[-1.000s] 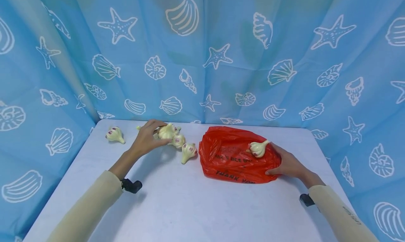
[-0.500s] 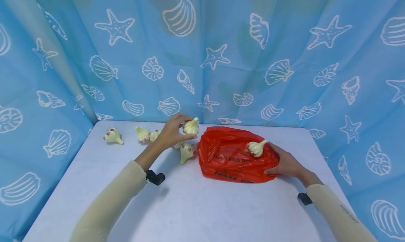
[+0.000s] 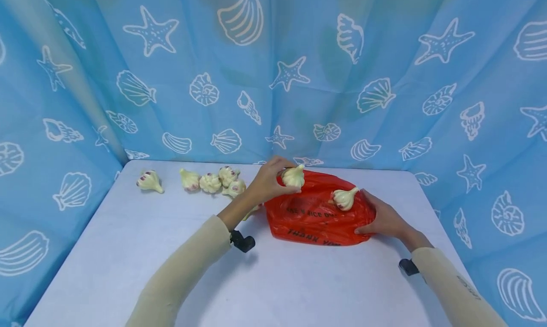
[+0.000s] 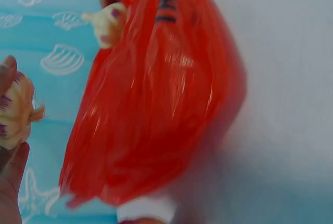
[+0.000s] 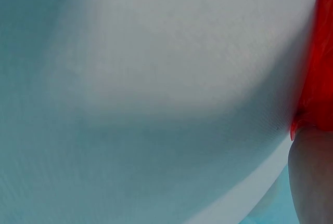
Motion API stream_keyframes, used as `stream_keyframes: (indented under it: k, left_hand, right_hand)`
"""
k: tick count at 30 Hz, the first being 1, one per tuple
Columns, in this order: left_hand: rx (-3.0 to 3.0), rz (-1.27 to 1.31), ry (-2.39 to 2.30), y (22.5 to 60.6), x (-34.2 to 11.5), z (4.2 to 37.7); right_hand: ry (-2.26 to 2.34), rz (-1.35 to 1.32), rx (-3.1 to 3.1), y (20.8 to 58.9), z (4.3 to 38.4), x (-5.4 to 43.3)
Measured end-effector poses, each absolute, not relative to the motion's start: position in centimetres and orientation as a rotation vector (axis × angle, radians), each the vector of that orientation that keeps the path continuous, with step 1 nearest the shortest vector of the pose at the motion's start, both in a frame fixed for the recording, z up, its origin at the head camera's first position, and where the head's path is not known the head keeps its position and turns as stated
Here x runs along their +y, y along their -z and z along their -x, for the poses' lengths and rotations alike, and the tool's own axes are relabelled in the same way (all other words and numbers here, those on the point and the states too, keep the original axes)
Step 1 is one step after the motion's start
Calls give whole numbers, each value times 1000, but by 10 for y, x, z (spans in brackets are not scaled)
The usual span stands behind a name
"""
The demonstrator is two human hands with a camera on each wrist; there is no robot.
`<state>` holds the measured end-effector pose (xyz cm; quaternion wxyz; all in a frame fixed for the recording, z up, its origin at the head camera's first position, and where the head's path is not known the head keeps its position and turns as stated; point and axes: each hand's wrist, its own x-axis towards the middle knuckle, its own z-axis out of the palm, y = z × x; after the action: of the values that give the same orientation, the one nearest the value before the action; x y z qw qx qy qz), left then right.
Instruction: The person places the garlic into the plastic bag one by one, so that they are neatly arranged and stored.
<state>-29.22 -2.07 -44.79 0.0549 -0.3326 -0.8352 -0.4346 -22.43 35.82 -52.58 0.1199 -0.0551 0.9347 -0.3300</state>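
My left hand (image 3: 271,180) pinches a cream garlic bulb (image 3: 293,176) with purple marks between thumb and fingers, over the far left part of a red plastic bag (image 3: 316,222). In the left wrist view this garlic bulb (image 4: 14,112) shows at the left edge, its stem pointing right. The bag lies puffed out on the table, printed with dark letters. At the bag's right end my right hand (image 3: 382,218) grips the plastic, thumb on the near side. Another garlic bulb (image 3: 344,200) rests on top of the bag, its stem towards the right hand's fingers.
Several garlic bulbs (image 3: 210,182) lie in a cluster left of the bag, one partly hidden behind the left forearm. A lone garlic bulb (image 3: 149,181) sits near the table's far left corner. A blue curtain (image 3: 273,104) with white shells surrounds the white table (image 3: 273,284).
My left hand has lifted a garlic bulb from the cluster and carried it right, over the bag. The right hand keeps its grip on the bag's right end.
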Motion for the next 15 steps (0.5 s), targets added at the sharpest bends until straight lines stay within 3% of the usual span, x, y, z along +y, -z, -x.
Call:
stream_keyframes:
  k: [15]
  left_hand:
    - [-2665, 990, 1289, 472, 40, 293]
  right_hand:
    - [1016, 150, 2707, 524, 224, 358]
